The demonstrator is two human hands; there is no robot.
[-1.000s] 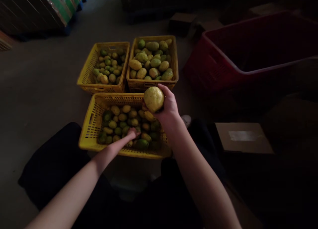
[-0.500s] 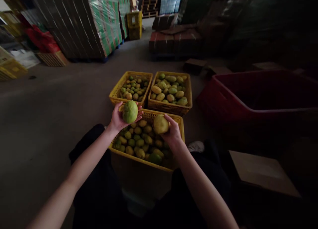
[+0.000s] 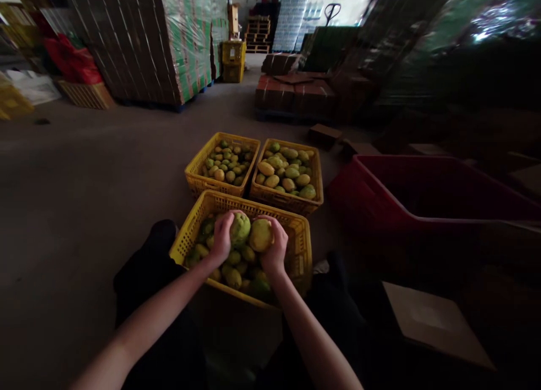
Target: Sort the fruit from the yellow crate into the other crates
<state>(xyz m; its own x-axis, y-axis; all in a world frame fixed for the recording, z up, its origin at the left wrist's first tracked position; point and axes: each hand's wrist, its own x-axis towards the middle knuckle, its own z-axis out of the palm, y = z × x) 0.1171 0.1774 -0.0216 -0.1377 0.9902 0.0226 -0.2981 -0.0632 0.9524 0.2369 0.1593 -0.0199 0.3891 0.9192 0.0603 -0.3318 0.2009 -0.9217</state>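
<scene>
My left hand (image 3: 222, 238) is closed around a green mango (image 3: 240, 228) with a lumpy skin. My right hand (image 3: 275, 244) grips a paler, yellowish mango (image 3: 261, 235). The two fruits are side by side, almost touching, over the near yellow crate (image 3: 242, 201). Below them, inside that crate, lie several smaller green and yellow mangoes (image 3: 233, 278), partly hidden by my hands and forearms.
Beyond stand two more yellow crates of mangoes, one at left (image 3: 198, 173) and one at right (image 3: 257, 194). A large red bin (image 3: 359, 198) is to the right, with a cardboard sheet (image 3: 435, 319) nearer me. Wrapped pallet stacks (image 3: 127, 46) stand behind.
Both hands have lowered toward the near crate and come closer together, each still holding its mango. My left fingers, spread under the fruit before, now wrap its side. The view has tilted up slightly.
</scene>
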